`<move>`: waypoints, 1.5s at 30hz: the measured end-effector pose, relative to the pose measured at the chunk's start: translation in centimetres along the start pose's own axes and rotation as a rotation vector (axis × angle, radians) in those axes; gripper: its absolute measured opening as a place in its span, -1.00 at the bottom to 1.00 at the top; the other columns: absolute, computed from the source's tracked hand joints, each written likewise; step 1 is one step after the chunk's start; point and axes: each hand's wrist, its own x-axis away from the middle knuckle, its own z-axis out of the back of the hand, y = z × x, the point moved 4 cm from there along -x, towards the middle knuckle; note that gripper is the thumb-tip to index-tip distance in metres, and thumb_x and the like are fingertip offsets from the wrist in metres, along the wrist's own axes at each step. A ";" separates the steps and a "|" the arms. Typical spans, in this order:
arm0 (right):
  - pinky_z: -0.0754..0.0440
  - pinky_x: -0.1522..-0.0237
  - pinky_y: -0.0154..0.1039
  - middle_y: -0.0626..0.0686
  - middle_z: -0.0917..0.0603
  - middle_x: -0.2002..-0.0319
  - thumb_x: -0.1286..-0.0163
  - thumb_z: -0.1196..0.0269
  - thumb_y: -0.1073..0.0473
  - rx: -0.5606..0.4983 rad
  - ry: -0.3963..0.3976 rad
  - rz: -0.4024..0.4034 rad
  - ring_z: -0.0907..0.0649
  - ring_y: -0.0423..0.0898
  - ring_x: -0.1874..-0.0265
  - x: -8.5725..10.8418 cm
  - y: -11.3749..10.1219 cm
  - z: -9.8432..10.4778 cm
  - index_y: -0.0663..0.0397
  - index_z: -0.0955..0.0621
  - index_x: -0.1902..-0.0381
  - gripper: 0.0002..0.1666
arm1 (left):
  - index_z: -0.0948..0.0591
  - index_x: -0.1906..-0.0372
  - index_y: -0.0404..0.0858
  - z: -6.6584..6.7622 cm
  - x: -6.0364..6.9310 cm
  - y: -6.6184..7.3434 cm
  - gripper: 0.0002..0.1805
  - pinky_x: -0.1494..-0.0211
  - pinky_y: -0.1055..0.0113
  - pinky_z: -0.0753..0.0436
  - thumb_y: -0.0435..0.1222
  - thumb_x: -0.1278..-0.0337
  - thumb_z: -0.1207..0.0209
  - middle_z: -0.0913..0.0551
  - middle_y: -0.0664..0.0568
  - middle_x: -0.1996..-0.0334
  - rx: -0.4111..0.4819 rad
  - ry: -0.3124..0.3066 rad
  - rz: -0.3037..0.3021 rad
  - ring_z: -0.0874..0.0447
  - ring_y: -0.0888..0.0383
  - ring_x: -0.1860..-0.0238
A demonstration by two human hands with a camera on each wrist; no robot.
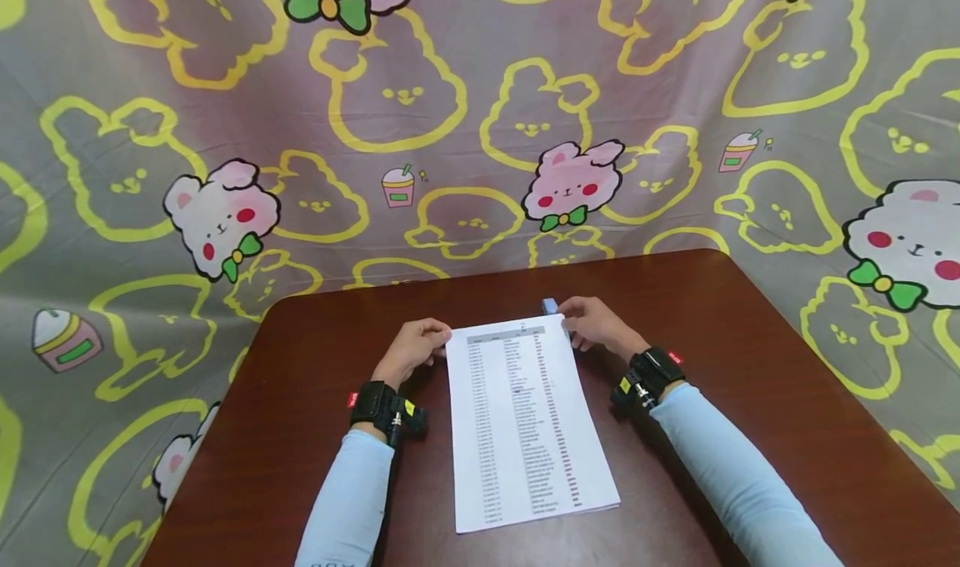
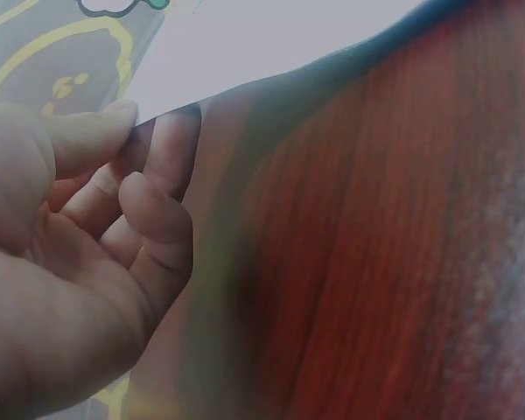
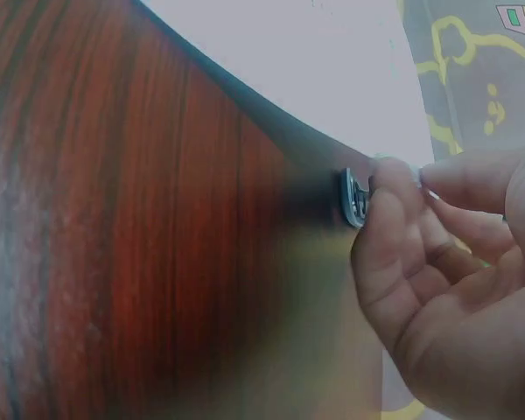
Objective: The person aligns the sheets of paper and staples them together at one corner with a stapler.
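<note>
A white printed sheet of paper (image 1: 517, 434), covered in a list with a grey header row, is held by its two far corners. My left hand (image 1: 412, 350) pinches the far left corner between thumb and fingers; the left wrist view shows the thumb on top of the paper corner (image 2: 210, 70). At the far right corner, my right hand (image 1: 597, 327) pinches the paper (image 3: 324, 70). Just beyond that corner is a small light-blue object (image 1: 550, 306). Close to the right fingertips, the right wrist view shows a rounded metal end (image 3: 353, 199); its kind is unclear.
A dark red-brown wooden table (image 1: 300, 434) lies under the paper and arms. Behind it hangs a grey curtain (image 1: 465, 158) with cartoon bears and cups. Both wrists carry black strapped cameras (image 1: 375, 407).
</note>
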 end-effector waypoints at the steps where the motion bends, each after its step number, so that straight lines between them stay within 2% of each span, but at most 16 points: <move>1: -0.63 0.49 -0.21 0.24 -0.63 0.05 -0.41 -0.17 0.22 -0.001 0.010 0.014 -0.65 0.02 0.56 0.1 -0.1 0.1 0.09 -0.50 -0.19 -0.60 | -0.64 0.07 -0.22 0.0 -0.1 0.0 -0.79 0.31 0.31 -0.53 -0.20 -0.39 -0.11 -0.70 -0.09 0.18 0.001 -0.002 -0.005 -0.68 0.12 0.32; 5: -0.61 0.50 -0.22 0.22 -0.65 0.06 -0.40 -0.19 0.23 0.005 0.023 0.056 -0.63 0.03 0.57 0.2 -0.3 0.5 0.01 -0.54 -0.19 -0.60 | -0.64 0.07 -0.22 -0.1 -0.1 0.1 -0.79 0.36 0.32 -0.49 -0.19 -0.38 -0.12 -0.70 -0.07 0.23 -0.003 -0.005 -0.010 -0.67 0.12 0.36; 9: -0.61 0.50 -0.23 0.20 -0.66 0.11 -0.41 -0.19 0.22 0.017 0.014 0.079 -0.63 0.03 0.56 0.4 -0.4 0.6 0.01 -0.59 -0.13 -0.66 | -0.64 0.07 -0.20 -0.2 -0.1 0.2 -0.78 0.39 0.32 -0.43 -0.17 -0.37 -0.14 -0.69 -0.05 0.25 -0.007 -0.009 0.008 -0.65 0.11 0.39; 17: -0.63 0.46 -0.23 0.20 -0.64 0.15 -0.40 -0.20 0.21 0.051 0.020 0.080 -0.64 0.02 0.53 0.8 -0.5 0.5 0.06 -0.58 -0.06 -0.71 | -0.63 0.06 -0.22 -0.5 -0.1 0.3 -0.78 0.30 0.29 -0.49 -0.18 -0.38 -0.13 -0.68 -0.06 0.28 0.031 -0.017 0.021 -0.70 0.13 0.38; 23: -0.64 0.45 -0.23 0.19 -0.64 0.19 -0.42 -0.19 0.21 0.059 0.041 0.068 -0.65 0.02 0.53 0.7 -0.1 0.5 0.09 -0.58 -0.03 -0.74 | -0.62 0.04 -0.30 -0.9 0.0 0.4 -0.77 0.34 0.34 -0.54 -0.23 -0.38 -0.13 -0.68 -0.09 0.30 0.072 -0.019 0.025 -0.71 0.15 0.41; 29: -0.64 0.50 -0.24 0.18 -0.62 0.31 -0.40 -0.20 0.24 0.090 0.054 0.023 -0.66 -0.01 0.56 0.6 0.6 0.0 0.17 -0.53 -0.01 -0.75 | -0.64 0.07 -0.33 -1.5 0.0 0.1 -0.75 0.41 0.37 -0.53 -0.24 -0.33 -0.17 -0.70 -0.08 0.36 0.059 -0.019 0.047 -0.71 0.19 0.47; 34: -0.65 0.51 -0.25 0.18 -0.62 0.33 -0.36 -0.23 0.24 0.098 0.051 -0.043 -0.67 -0.02 0.57 0.2 1.3 -0.4 0.21 -0.54 0.09 -0.79 | -0.66 0.06 -0.33 -1.9 0.0 -0.1 -0.74 0.44 0.38 -0.54 -0.24 -0.30 -0.19 -0.71 -0.07 0.41 0.046 -0.006 0.104 -0.69 0.18 0.50; 37: -0.64 0.51 -0.26 0.19 -0.63 0.33 -0.37 -0.23 0.23 0.093 0.068 -0.074 -0.67 -0.02 0.55 -0.1 1.8 -0.3 0.19 -0.57 0.15 -0.84 | -0.65 0.06 -0.36 -2.1 -0.2 0.0 -0.74 0.46 0.39 -0.55 -0.26 -0.29 -0.18 -0.71 -0.08 0.41 0.051 -0.001 0.119 -0.69 0.19 0.51; 45: -0.64 0.51 -0.28 0.19 -0.64 0.32 -0.39 -0.21 0.22 0.064 0.080 -0.096 -0.66 -0.02 0.52 -1.0 1.6 -0.1 0.23 -0.63 0.18 -0.83 | -0.66 0.04 -0.38 -2.1 -0.5 0.2 -0.73 0.50 0.39 -0.53 -0.29 -0.27 -0.18 -0.70 -0.07 0.44 0.045 0.027 0.161 -0.67 0.19 0.55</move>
